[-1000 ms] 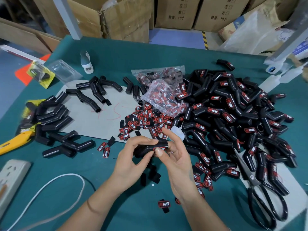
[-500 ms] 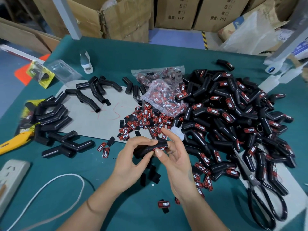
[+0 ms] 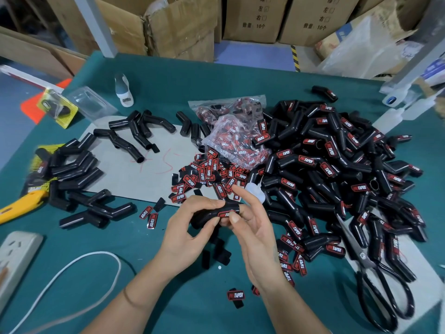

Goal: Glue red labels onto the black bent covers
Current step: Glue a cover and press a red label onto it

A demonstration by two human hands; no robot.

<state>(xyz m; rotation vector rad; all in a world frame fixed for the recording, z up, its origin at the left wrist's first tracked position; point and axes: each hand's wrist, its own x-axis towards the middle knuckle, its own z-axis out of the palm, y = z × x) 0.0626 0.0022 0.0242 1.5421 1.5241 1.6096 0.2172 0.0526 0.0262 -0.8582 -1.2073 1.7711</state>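
1. Barely any change from a second ago: left hand (image 3: 190,227) still gripping black bent cover (image 3: 207,216) at 6 o'clock on counter (image 3: 168,75).
2. Right hand (image 3: 250,225) thumb still pressing red label (image 3: 226,214) down, so likely glue setting.

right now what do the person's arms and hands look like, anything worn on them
Both forearms are bare, with no sleeves in view and no gloves. The left hand has a thin dark band around its wrist, like a hair tie or slim bracelet. The right hand may have a slim ring on one finger, though it is too small to be sure. No watch shows.
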